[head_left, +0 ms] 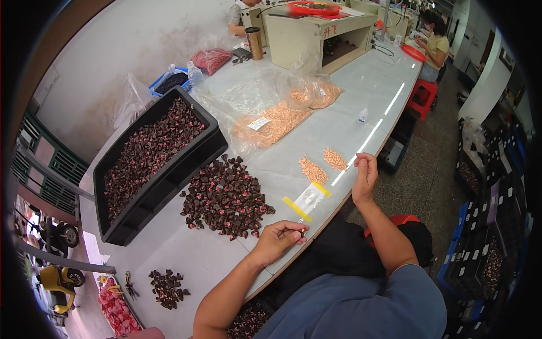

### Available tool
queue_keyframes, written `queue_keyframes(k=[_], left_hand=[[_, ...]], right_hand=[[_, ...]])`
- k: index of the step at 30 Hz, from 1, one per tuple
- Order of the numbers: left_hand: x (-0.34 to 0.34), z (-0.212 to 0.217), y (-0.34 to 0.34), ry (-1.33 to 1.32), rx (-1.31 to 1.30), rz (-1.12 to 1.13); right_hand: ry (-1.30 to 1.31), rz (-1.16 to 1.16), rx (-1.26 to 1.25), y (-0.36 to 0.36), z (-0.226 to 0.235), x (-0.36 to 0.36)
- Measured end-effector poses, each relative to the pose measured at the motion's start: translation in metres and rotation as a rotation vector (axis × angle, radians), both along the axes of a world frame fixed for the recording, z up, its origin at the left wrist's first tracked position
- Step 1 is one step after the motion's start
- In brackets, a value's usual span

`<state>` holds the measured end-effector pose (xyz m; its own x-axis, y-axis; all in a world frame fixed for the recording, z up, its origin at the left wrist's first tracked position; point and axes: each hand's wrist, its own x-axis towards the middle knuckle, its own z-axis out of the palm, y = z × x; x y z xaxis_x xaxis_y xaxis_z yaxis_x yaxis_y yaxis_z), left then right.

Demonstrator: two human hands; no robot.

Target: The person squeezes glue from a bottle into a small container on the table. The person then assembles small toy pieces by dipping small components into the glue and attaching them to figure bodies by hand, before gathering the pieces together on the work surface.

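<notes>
My left hand (278, 242) is closed at the table's near edge, with a small dark piece (302, 232) pinched between thumb and fingertips. It looks like the dark brown pieces with pink centres in the large heap (226, 198) to its left. My right hand (366, 172) is raised at the table edge, right of the small tan parts, with thumb and fingers pinched together. Whatever it holds is too small to make out. Between my hands, a clear patch (309, 196) is held down by yellow tape strips. Just beyond lie two little piles of tan parts (313, 170).
A black crate (161, 189) full of dark pieces stands at the left. Clear bags of tan parts (276, 124) lie farther back. A smaller dark pile (168, 288) sits at the near left. A small bottle (363, 116) stands near the right edge. Other people work farther off.
</notes>
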<state>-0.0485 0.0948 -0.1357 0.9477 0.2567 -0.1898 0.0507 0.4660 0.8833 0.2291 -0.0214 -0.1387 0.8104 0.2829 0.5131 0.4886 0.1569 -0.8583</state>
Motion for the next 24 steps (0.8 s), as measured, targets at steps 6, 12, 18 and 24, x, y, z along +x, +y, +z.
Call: queue_keyframes(k=[6,12,18,24], left_hand=[[0.001,0.001,0.000,0.018,-0.002,-0.009],[-0.001,0.005,0.002,0.040,-0.031,-0.014],[0.002,0.008,0.003,0.047,-0.014,-0.037],[0.000,0.003,0.007,0.030,-0.124,0.003]], right_hand=[[-0.026,-0.031,0.028,0.008,-0.016,0.007],[-0.104,-0.014,-0.031,0.007,-0.014,0.004],[-0.209,-0.022,-0.123,0.004,-0.015,0.010],[-0.291,-0.018,-0.127,0.009,-0.012,0.010]])
